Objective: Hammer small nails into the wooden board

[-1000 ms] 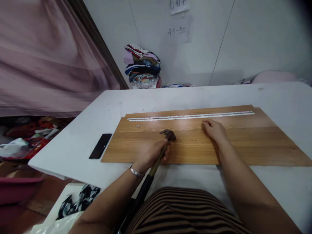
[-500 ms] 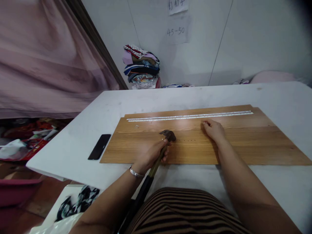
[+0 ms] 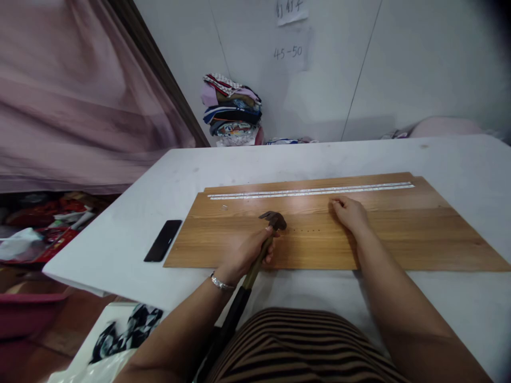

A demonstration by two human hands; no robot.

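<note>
My left hand [image 3: 256, 247] is wrapped round a claw hammer [image 3: 250, 276], gripping it high on the handle just below the metal head. The hammer's head is over a wooden board [image 3: 223, 239], its claw pointing left. A row of small dark nail heads [image 3: 307, 230] runs along the board to the right of the hammer. My right hand [image 3: 351, 211] rests on the board farther right, fingers curled and thumb and forefinger together; whatever may be between them is too small to see. Several loose nails [image 3: 224, 207] lie near the board's left end.
Two white measuring strips [image 3: 311, 191] run along the board's far side. A black phone [image 3: 163, 241] lies left of the board on the white table [image 3: 120, 213]. Folded clothes [image 3: 232, 109] are stacked behind the table, against the wall. A pink curtain [image 3: 80, 96] hangs at left.
The hammer head and my left hand have shifted very slightly to the left. My right hand stays where it was.
</note>
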